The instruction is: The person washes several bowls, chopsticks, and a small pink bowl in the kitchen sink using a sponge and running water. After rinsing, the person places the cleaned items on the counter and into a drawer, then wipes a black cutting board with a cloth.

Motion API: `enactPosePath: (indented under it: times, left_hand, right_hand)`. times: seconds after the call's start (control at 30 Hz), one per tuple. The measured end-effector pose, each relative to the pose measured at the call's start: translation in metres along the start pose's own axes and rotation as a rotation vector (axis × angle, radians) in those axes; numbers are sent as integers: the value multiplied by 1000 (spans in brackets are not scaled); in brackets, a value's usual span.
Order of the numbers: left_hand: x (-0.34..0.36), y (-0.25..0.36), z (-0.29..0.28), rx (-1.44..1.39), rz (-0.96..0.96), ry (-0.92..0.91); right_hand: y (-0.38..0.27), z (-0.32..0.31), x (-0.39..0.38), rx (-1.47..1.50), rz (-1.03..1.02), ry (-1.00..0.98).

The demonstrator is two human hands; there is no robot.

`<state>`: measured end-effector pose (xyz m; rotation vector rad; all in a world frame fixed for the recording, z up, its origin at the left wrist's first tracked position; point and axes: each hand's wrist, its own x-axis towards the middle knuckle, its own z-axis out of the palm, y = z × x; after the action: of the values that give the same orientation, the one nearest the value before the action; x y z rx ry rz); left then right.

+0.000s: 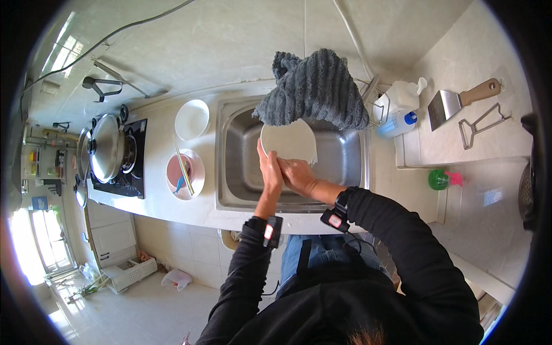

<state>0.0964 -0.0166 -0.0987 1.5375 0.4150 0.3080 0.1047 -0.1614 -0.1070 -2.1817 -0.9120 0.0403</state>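
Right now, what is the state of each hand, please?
Left hand: holding the white dish by its edge.
Right hand: beside the left hand, at the dish's near edge; open or closed cannot be told.

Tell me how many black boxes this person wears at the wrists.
2: the left black box just behind the left hand; the right black box just behind the right hand. None seems hidden.
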Motion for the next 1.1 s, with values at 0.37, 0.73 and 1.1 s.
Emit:
enactPosePath:
  times: [0.37, 0.73, 1.1]
  left_hand:
    - [-22, -2, -34, -314, -656, -418]
    - [-7, -27, -41, -365, -701, -605]
    - [1, -37, -11, -282, -590, -468]
  right_hand:
    - [47, -18, -37, 1076, 797, 88]
    - [47, -4, 2, 788, 995, 86]
    - [65, -1, -5, 762, 614, 376]
